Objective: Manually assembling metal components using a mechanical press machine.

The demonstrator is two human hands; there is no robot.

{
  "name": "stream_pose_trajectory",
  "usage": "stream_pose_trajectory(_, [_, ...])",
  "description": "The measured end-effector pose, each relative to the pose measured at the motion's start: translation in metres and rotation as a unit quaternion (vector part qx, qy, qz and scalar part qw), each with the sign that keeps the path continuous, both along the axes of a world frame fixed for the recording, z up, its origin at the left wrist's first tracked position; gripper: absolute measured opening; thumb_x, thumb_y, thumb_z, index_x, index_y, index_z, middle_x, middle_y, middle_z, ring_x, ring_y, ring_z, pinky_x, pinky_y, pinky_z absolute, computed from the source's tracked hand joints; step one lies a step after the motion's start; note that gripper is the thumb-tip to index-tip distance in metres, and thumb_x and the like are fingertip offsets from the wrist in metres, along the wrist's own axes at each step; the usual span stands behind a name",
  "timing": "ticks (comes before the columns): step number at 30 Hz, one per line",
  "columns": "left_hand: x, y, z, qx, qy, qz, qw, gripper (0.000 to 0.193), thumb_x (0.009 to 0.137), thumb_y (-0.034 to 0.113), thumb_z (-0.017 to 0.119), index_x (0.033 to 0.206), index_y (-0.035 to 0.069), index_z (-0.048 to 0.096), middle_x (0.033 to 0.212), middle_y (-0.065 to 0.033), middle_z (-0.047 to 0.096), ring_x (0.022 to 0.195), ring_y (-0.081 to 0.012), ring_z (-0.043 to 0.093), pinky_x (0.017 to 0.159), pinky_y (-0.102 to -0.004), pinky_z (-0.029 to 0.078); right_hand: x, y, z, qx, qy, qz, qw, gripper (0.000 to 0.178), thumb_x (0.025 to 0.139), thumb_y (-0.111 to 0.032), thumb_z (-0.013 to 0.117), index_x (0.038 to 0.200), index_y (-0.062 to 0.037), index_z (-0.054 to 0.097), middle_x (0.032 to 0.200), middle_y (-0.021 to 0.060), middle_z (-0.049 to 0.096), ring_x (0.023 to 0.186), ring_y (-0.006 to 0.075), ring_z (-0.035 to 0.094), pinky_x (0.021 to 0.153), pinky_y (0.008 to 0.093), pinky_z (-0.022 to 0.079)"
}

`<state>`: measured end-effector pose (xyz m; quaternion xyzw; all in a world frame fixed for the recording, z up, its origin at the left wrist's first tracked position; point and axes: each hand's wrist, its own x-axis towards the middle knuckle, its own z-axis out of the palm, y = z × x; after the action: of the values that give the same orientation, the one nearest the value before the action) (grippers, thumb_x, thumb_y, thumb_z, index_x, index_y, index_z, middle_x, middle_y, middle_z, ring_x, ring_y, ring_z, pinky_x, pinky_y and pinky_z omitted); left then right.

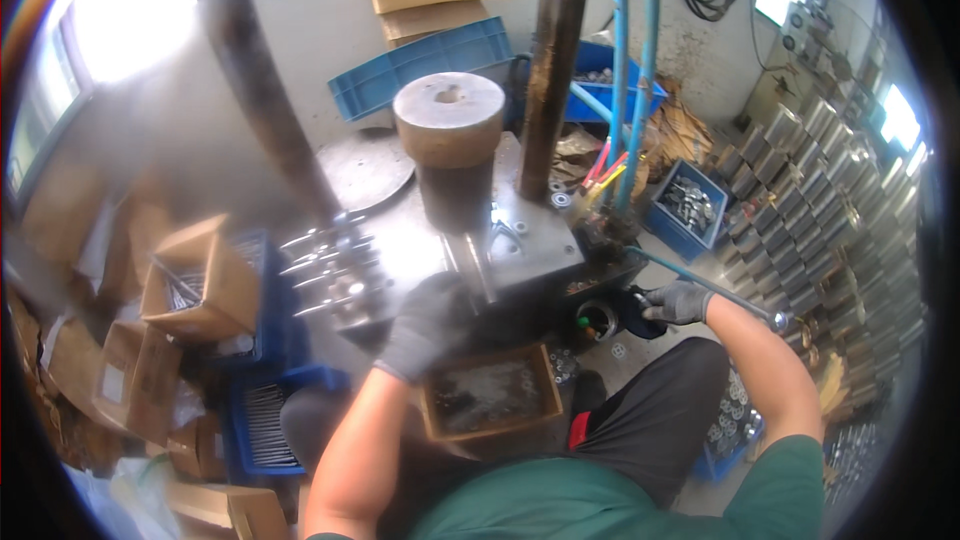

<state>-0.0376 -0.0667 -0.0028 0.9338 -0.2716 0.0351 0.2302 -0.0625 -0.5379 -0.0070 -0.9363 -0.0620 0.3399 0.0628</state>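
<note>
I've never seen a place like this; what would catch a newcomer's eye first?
Probably the thick metal post with its wide round head, in the middle above a metal table. Next, the big pile of metal cylinders along the right side. Then two grey gloves: the left hand at the table's near edge, the right hand farther right.

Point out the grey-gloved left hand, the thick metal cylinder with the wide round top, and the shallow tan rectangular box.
Grey-gloved left hand (432,326): head view, back of the glove.
Thick metal cylinder (450,145): head view, side of its wide top.
Shallow tan box (554,382): head view, right-hand rim.
</note>
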Motion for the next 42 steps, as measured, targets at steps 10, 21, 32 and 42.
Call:
stream_pose_trajectory(10, [0.024, -0.004, -0.037, -0.1, -0.058, -0.034, 0.993, 0.042, 0.077, 0.006, 0.079, 0.117, 0.005, 0.066, 0.118, -0.0159, 0.068, 0.108, -0.0322, 0.068, 0.091, -0.0412, 0.056, -0.21, -0.249, -0.124, 0.053, -0.067, -0.194, 0.977, 0.038, 0.103, -0.037, 0.053, 0.123, -0.0099, 0.071, 0.113, 0.0155, 0.073, 0.102, 0.0297, 0.068, 0.093, 0.041, 0.052])
stream_pose_trajectory(21, [0.07, 0.022, -0.061, -0.344, 0.075, 0.089, 0.932, 0.023, 0.097, 0.012, 0.07, 0.118, 0.006, 0.063, 0.11, -0.0064, 0.063, 0.107, -0.0222, 0.06, 0.097, -0.0391, 0.051, -0.328, -0.159, -0.1, 0.08, -0.029, -0.501, 0.861, 0.037, 0.096, -0.025, 0.067, 0.128, -0.0098, 0.071, 0.111, 0.0081, 0.076, 0.098, 0.0225, 0.071, 0.091, 0.0369, 0.056])
stream_pose_trajectory(32, [0.099, 0.026, -0.058, -0.014, -0.156, 0.112, 0.981, 0.021, 0.102, 0.023, 0.06, 0.099, 0.003, 0.065, 0.092, -0.0208, 0.066, 0.083, -0.0393, 0.062, 0.078, -0.0479, 0.05, -0.281, -0.156, -0.132, -0.051, 0.038, -0.269, 0.961, 0.053, 0.089, -0.01, 0.067, 0.141, -0.022, 0.066, 0.12, 0.0155, 0.075, 0.108, 0.0327, 0.072, 0.094, 0.0392, 0.056])
stream_pose_trajectory(42, [0.085, 0.009, -0.048, 0.011, -0.097, 0.151, 0.984, 0.023, 0.097, 0.023, 0.065, 0.106, 0.003, 0.066, 0.098, -0.0184, 0.067, 0.086, -0.0376, 0.065, 0.081, -0.0475, 0.051, -0.228, -0.177, -0.198, -0.195, 0.08, -0.004, 0.978, 0.038, 0.09, -0.024, 0.069, 0.123, -0.0068, 0.077, 0.122, 0.0147, 0.075, 0.122, 0.0296, 0.068, 0.106, 0.041, 0.05])
